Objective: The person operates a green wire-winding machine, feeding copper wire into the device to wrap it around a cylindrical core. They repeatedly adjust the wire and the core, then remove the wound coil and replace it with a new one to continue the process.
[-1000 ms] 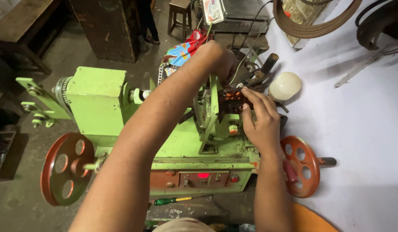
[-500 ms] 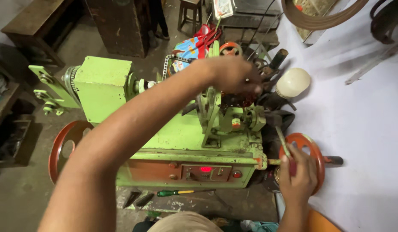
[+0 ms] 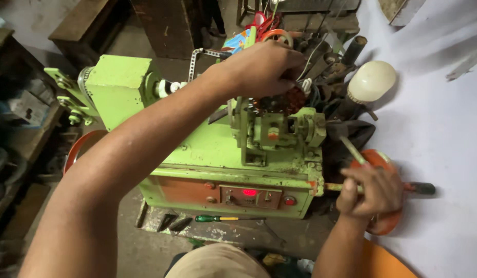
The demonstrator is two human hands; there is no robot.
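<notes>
A light green winding machine (image 3: 207, 149) fills the middle of the head view. My left hand (image 3: 264, 67) reaches across its top, fingers closed on the copper-wound part (image 3: 292, 100) clamped in the machine's head. My right hand (image 3: 369, 190) grips the orange handwheel (image 3: 387, 221) at the machine's right end. A thin stick-like tool (image 3: 351, 149) pokes up from that fist. A black crank handle (image 3: 421, 188) sticks out to the right of the wheel.
An orange wheel (image 3: 79, 149) sits at the machine's left end. A red display (image 3: 249, 192) glows on its front panel. A green-handled screwdriver (image 3: 223, 218) lies below. A cream bulb (image 3: 372, 81), a white sheet (image 3: 444, 134) and dark wooden furniture (image 3: 94, 25) surround it.
My right hand left the clamped part, dropped to the right handwheel and now grips it. My left hand stayed on the wound part. The camera has moved closer.
</notes>
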